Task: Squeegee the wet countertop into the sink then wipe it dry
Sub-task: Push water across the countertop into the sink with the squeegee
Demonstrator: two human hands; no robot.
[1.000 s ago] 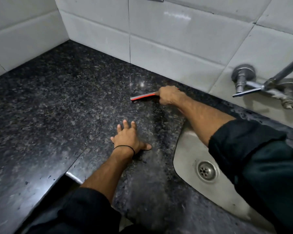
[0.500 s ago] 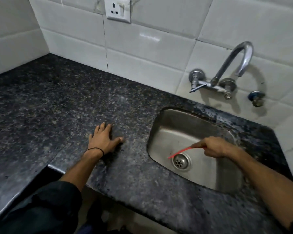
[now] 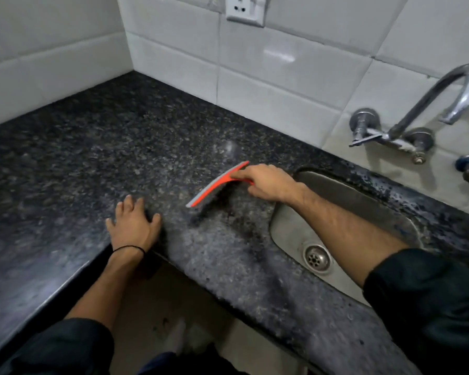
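My right hand [image 3: 266, 182] grips the handle of a red squeegee [image 3: 214, 186] with a grey blade. Its blade lies slanted on the dark speckled granite countertop [image 3: 106, 158], just left of the steel sink [image 3: 336, 212]. My left hand [image 3: 133, 226] rests flat on the countertop near its front edge, fingers spread, a black band on the wrist. Water drops glisten on the granite behind and right of the sink. The drain [image 3: 316, 257] sits at the sink's bottom.
A chrome tap [image 3: 428, 109] juts from the white tiled wall [image 3: 268, 90] above the sink. A wall socket [image 3: 245, 9] sits high on the tiles. The countertop turns a corner at the left. The floor and my foot [image 3: 179, 339] show below the counter's front edge.
My right hand carried the squeegee from the back of the counter into the sink over the drain, then back onto the granite left of the sink. My left hand stayed flat.
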